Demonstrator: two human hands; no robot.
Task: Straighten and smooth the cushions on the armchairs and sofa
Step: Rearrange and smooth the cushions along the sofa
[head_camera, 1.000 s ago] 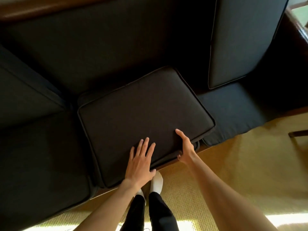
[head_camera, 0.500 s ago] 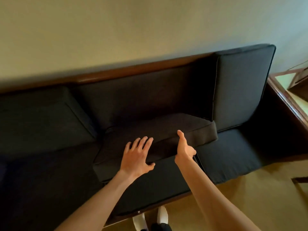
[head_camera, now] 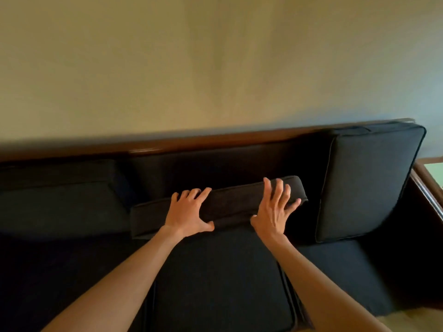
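Note:
A loose black cushion [head_camera: 230,203] lies tilted at the middle of the dark sofa, its near edge raised off the middle seat cushion [head_camera: 215,283]. My left hand [head_camera: 189,212] grips that near edge, fingers curled over the top and thumb underneath. My right hand [head_camera: 275,207] presses on the cushion's right end with spread, nearly straight fingers. An upright back cushion [head_camera: 366,183] stands at the sofa's right end. Another back cushion [head_camera: 60,202] leans at the left. The bare sofa back behind the loose cushion is in deep shadow.
The sofa's wooden top rail [head_camera: 215,140] runs along a plain beige wall [head_camera: 215,56]. A wooden side table [head_camera: 429,178] with a pale top stands past the sofa's right arm. A strip of yellowish carpet [head_camera: 407,319] shows at the lower right.
The cushion was lifted from lying flat on the seat and tipped toward the sofa back. Both hands moved up with it, and my view rose from the floor to the wall.

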